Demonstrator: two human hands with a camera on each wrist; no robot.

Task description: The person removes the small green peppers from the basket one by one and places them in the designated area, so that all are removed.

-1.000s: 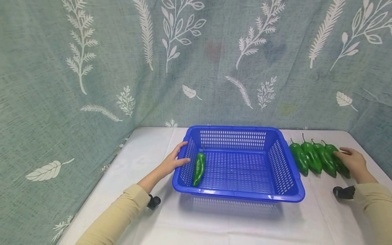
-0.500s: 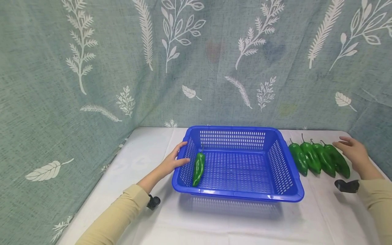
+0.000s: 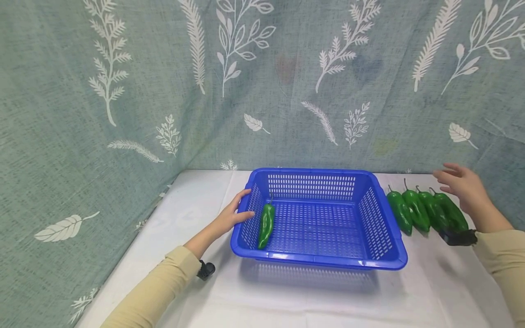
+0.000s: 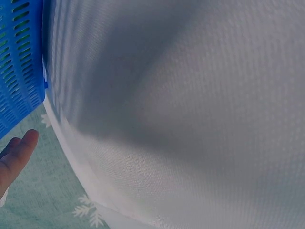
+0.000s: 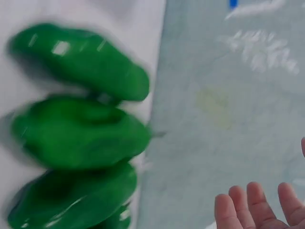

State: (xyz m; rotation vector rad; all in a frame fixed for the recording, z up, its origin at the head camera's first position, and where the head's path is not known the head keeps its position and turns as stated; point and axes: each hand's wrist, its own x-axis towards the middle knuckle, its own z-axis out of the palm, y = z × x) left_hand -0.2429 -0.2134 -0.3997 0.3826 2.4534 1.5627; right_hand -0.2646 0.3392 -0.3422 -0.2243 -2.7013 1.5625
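Observation:
My left hand point(image 3: 225, 219) is at the left rim of a blue perforated plastic basket point(image 3: 320, 260), thumb and fingertips over the rim. In the left wrist view, straight fingers point(image 4: 18, 157) show beside the basket's slotted wall point(image 4: 20, 62). Inside the basket one long green pepper point(image 3: 266, 225) lies against the left side, stem away from me. To the right of the basket, several green peppers point(image 3: 417, 212) lie side by side on the table. My right hand point(image 3: 467, 189) hovers above the far end of the rightmost pepper point(image 3: 453, 214), fingers spread and holding nothing.
A white cloth point(image 3: 287, 300) covers the table. Behind and to the left hangs a green-grey curtain point(image 3: 262, 114) with white leaf prints. Black wrist cameras point(image 3: 205, 270) sit on both wrists.
My right hand first drew back right from the rightmost pepper, then rose and moved left and away from me over the peppers' far ends. The left hand and basket stay put.

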